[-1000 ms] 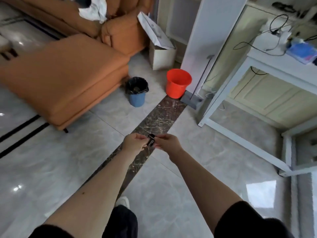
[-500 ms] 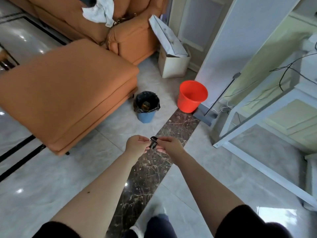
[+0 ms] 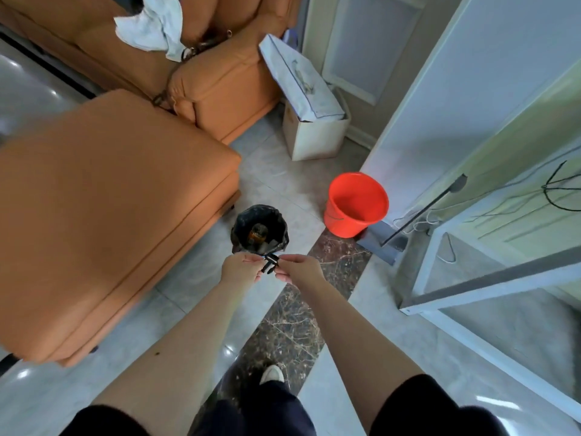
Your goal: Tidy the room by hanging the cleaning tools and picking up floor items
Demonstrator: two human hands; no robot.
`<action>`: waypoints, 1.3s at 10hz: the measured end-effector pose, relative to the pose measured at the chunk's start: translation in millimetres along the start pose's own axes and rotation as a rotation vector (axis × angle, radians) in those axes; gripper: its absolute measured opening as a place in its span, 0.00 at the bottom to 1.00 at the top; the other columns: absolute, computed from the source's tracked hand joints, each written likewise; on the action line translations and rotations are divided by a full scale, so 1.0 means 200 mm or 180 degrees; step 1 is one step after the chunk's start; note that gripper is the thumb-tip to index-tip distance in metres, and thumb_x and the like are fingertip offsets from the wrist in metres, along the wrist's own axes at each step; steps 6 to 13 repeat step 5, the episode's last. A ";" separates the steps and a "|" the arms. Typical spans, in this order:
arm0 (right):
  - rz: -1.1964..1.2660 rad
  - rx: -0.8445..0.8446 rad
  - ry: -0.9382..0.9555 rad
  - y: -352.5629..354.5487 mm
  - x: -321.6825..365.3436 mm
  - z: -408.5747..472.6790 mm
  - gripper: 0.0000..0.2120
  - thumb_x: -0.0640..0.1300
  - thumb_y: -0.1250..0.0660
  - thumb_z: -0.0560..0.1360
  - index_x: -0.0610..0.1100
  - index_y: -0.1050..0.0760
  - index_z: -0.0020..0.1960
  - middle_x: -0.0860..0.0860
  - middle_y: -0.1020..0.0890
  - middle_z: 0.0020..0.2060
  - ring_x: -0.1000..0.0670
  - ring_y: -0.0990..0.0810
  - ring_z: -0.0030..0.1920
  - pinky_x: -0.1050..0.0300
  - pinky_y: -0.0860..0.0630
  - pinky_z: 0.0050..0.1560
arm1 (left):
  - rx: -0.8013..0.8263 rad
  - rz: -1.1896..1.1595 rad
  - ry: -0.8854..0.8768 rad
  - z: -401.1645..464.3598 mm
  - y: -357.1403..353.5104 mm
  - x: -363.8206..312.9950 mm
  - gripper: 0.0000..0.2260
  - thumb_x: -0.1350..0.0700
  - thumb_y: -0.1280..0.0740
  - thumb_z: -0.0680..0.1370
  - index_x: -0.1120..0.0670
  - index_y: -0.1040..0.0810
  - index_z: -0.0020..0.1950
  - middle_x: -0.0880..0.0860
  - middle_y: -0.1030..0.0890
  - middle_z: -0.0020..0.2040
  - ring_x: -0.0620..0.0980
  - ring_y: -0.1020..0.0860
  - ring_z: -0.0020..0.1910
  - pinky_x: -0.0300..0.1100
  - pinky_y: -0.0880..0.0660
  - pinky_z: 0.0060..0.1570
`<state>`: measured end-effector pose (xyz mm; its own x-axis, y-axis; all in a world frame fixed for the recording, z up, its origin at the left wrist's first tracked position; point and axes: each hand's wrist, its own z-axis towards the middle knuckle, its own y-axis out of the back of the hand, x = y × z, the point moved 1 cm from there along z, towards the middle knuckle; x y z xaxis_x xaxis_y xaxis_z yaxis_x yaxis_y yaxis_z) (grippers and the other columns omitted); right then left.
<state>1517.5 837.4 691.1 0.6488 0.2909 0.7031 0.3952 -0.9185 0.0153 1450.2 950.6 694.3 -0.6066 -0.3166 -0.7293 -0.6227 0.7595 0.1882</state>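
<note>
Both arms are reaching forward over the glossy grey tiled floor, and the two hands are meeting above its dark brown marbled strip. The left hand and the right hand are each pinching one end of a small black plastic clip-like object, so both grips are narrow and closed on it; its exact shape is too small to make out, though it may be a buckle. The object is hanging in the air between the fingertips, just in front of a small bin lined with a black bag, which is standing on the floor beside the near corner of the orange upholstered sofa. Something brown and round is lying inside the bin. A bright red plastic bucket is standing to the right of the bin, near the foot of a white panel. A grey flat mop head with a thin dark handle is leaning just beside the bucket. A white cardboard box with a white paper bag across it is sitting near the sofa's arm. A crumpled white cloth is lying on the sofa back. A white shoe is showing on the marbled strip below the arms.
</note>
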 end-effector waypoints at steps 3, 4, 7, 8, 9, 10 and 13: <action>0.0268 -0.0044 -0.0492 -0.22 0.30 0.54 0.10 0.30 0.38 0.75 0.33 0.22 0.54 0.40 0.20 0.38 0.51 0.21 0.31 0.63 0.21 0.38 | 0.0061 0.0372 0.0069 0.64 -0.03 -0.27 0.03 0.64 0.33 0.75 0.59 0.22 0.42 0.54 0.23 0.32 0.53 0.24 0.35 0.45 0.22 0.47; 0.0154 -0.0216 -0.0478 -0.26 0.41 0.70 0.15 0.31 0.38 0.75 0.33 0.24 0.61 0.43 0.24 0.38 0.50 0.23 0.34 0.62 0.25 0.37 | 0.0382 0.0258 0.0307 0.83 -0.06 -0.38 0.03 0.65 0.34 0.76 0.60 0.23 0.42 0.56 0.22 0.36 0.49 0.23 0.33 0.39 0.23 0.39; -0.0323 -0.0508 -0.0464 -0.27 0.50 0.80 0.16 0.36 0.37 0.75 0.39 0.23 0.62 0.44 0.25 0.45 0.47 0.28 0.46 0.63 0.30 0.40 | 0.0585 0.0406 0.0470 0.95 -0.09 -0.48 0.04 0.64 0.35 0.77 0.61 0.23 0.50 0.59 0.22 0.45 0.50 0.23 0.36 0.41 0.23 0.41; -0.0323 -0.0508 -0.0464 -0.27 0.50 0.80 0.16 0.36 0.37 0.75 0.39 0.23 0.62 0.44 0.25 0.45 0.47 0.28 0.46 0.63 0.30 0.40 | 0.0585 0.0406 0.0470 0.95 -0.09 -0.48 0.04 0.64 0.35 0.77 0.61 0.23 0.50 0.59 0.22 0.45 0.50 0.23 0.36 0.41 0.23 0.41; -0.0323 -0.0508 -0.0464 -0.27 0.50 0.80 0.16 0.36 0.37 0.75 0.39 0.23 0.62 0.44 0.25 0.45 0.47 0.28 0.46 0.63 0.30 0.40 | 0.0585 0.0406 0.0470 0.95 -0.09 -0.48 0.04 0.64 0.35 0.77 0.61 0.23 0.50 0.59 0.22 0.45 0.50 0.23 0.36 0.41 0.23 0.41; -0.0323 -0.0508 -0.0464 -0.27 0.50 0.80 0.16 0.36 0.37 0.75 0.39 0.23 0.62 0.44 0.25 0.45 0.47 0.28 0.46 0.63 0.30 0.40 | 0.0585 0.0406 0.0470 0.95 -0.09 -0.48 0.04 0.64 0.35 0.77 0.61 0.23 0.50 0.59 0.22 0.45 0.50 0.23 0.36 0.41 0.23 0.41; -0.0323 -0.0508 -0.0464 -0.27 0.50 0.80 0.16 0.36 0.37 0.75 0.39 0.23 0.62 0.44 0.25 0.45 0.47 0.28 0.46 0.63 0.30 0.40 | 0.0585 0.0406 0.0470 0.95 -0.09 -0.48 0.04 0.64 0.35 0.77 0.61 0.23 0.50 0.59 0.22 0.45 0.50 0.23 0.36 0.41 0.23 0.41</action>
